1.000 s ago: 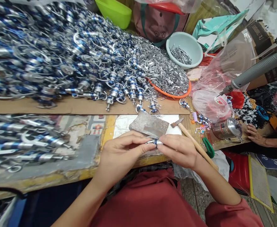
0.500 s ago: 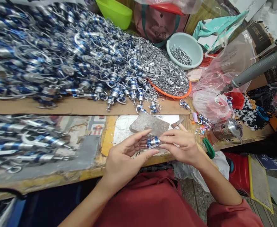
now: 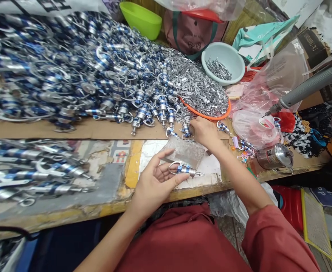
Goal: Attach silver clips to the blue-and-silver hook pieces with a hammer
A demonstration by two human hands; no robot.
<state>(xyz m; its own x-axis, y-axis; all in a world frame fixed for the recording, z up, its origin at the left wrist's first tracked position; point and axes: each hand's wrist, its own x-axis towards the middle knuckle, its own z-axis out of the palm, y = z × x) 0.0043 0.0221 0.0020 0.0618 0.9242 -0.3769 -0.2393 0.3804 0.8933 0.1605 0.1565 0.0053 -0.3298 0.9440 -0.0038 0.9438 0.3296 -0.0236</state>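
My left hand (image 3: pixel 157 177) is closed on a small blue-and-silver metal cylinder (image 3: pixel 184 169). A curved silver arm shows on the cylinder's left, and an eyelet end points right. The held piece is above the bench, in front of a grey metal block (image 3: pixel 183 151). My right hand (image 3: pixel 204 131) reaches forward to the near edge of a heap of small flat metal links (image 3: pixel 202 90). Its fingers are bent downward beside several assembled blue-and-silver pieces. The fingertips are mostly hidden, so what they pinch cannot be made out.
A large pile of blue-and-silver metal pieces (image 3: pixel 78 71) covers the back left; more lie at front left (image 3: pixel 49 170). A pale bowl (image 3: pixel 224 64) holds metal pins. An orange rim (image 3: pixel 208 116) borders the links. At right are a hanging grey power tool (image 3: pixel 302 90) and a lidded metal cup (image 3: pixel 275 156).
My right hand has left the cylinder and moved forward to the heap of links. My left hand still holds the cylinder, whose eyelet end now shows. The view has shifted slightly.
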